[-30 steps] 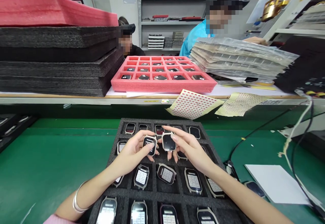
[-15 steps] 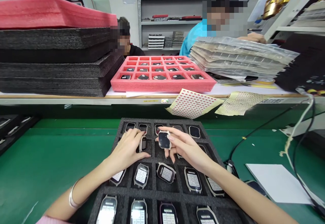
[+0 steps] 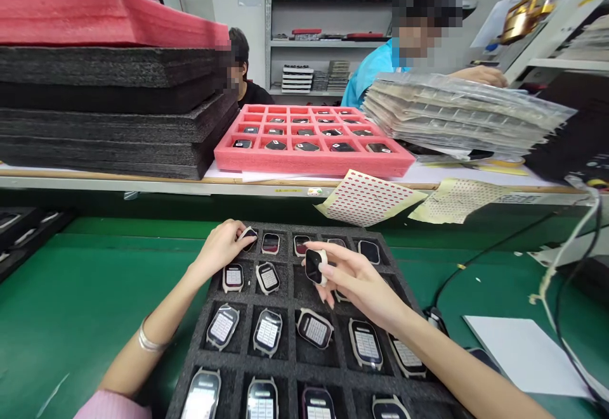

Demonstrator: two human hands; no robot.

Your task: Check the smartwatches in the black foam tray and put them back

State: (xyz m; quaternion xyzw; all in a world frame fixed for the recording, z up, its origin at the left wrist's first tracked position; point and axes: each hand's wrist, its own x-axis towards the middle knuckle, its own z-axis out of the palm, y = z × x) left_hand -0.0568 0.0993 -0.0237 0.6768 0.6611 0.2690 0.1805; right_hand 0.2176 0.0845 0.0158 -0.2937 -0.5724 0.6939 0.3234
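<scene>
Head view, 2 hands (image 3: pixel 358 274), 1 watch (image 3: pixel 313 265) each

Left hand (image 3: pixel 223 241) and right hand (image 3: pixel 349 274) pinch, both forearms (image 3: pixel 174 305) extended forward.

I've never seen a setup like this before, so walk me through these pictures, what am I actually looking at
There's no machine here: these are a person's own bare hands, seen by a camera worn on their head that looks forward and down. On the green table lies a black foam tray divided into compartments, many holding strapless watches, several with lit screens. The right hand holds a dark-screened watch above the tray. The left hand touches another watch in the far left corner; how firm its grip is, I can't tell. Beyond, a raised shelf carries a pink tray of dark pieces and a foam stack.
</scene>
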